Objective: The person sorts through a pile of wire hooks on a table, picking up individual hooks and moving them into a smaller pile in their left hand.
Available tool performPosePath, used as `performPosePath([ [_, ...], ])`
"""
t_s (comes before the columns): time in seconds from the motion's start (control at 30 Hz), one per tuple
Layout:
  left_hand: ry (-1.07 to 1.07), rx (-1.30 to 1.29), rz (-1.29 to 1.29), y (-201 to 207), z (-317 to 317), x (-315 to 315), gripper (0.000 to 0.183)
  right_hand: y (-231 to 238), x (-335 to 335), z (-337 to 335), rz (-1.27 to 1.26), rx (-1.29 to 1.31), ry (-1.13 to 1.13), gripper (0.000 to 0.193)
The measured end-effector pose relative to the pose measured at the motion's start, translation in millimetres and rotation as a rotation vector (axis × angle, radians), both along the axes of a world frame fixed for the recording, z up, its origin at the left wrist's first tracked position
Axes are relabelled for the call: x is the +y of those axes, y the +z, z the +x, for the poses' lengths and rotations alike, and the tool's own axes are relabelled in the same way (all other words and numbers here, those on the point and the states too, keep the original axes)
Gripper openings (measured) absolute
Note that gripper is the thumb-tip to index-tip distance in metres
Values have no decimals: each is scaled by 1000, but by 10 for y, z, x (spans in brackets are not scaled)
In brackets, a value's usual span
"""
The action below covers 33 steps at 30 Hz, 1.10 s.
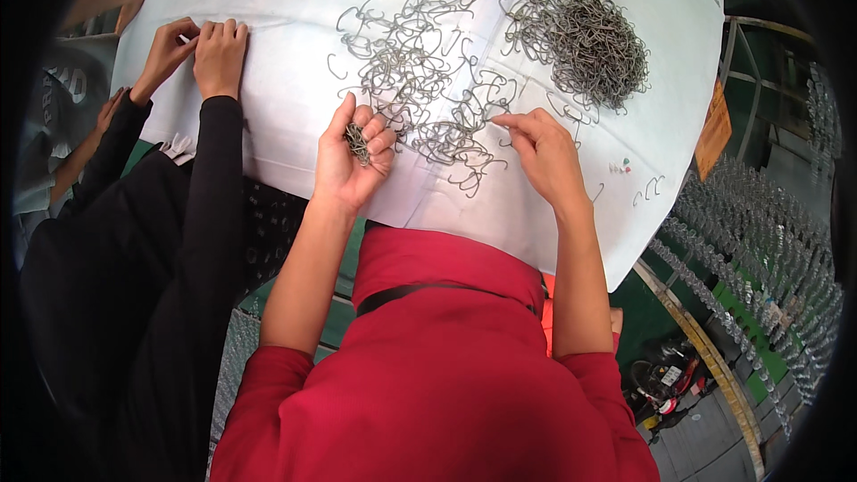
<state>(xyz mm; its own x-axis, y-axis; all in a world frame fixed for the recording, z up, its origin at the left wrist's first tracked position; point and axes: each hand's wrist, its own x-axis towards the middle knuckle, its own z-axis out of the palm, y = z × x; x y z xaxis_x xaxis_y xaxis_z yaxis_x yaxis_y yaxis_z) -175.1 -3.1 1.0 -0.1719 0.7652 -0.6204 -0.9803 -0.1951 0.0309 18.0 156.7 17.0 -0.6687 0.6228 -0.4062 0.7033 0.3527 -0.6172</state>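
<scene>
My left hand [357, 156] is turned palm up, its fingers curled around a bunch of small metal wire hooks [356, 141]. To its right, my right hand [538, 147] hangs palm down over the white cloth [295, 152], index finger pointing left and thumb close beneath it. Its fingertips meet the edge of the loose wire hooks [406, 67] scattered across the cloth. Whether a hook sits between those fingertips is too small to tell. Farther back on the right lies a dense heap of the same hooks [603, 49].
At the left, a person in black sleeves rests both hands [210, 54] on the cloth. Several stray hooks [652, 187] and tiny coloured bits [620, 165] lie near the right edge. Beyond it hang rows of shiny metal pieces [759, 259] beside a curved rail [714, 353].
</scene>
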Motion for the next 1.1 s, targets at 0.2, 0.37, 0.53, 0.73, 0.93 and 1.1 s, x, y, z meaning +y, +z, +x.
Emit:
performPosePath([
  [0.2, -8, -29, 79, -28, -24, 21, 35, -52, 118, -90, 94, 15, -174, 38],
  [0.37, -5, -21, 65, -12, -33, 3, 34, -123, 182, -222, 230, -25, -164, 48],
  [0.53, -2, -37, 79, -44, -29, -36, 34, -129, 183, -258, 282, -37, -177, 52],
  [0.73, 14, 6, -23, 80, 0, 48, 34, -89, 146, -168, 203, -137, 43, 43],
  [0.93, -2, 15, -34, 95, -21, 87, 34, -92, 388, -344, 141, -93, -200, 45],
  [1.1, 15, 21, -27, 88, -31, 66, 33, -7, 538, -497, -98, -174, 54, 57],
])
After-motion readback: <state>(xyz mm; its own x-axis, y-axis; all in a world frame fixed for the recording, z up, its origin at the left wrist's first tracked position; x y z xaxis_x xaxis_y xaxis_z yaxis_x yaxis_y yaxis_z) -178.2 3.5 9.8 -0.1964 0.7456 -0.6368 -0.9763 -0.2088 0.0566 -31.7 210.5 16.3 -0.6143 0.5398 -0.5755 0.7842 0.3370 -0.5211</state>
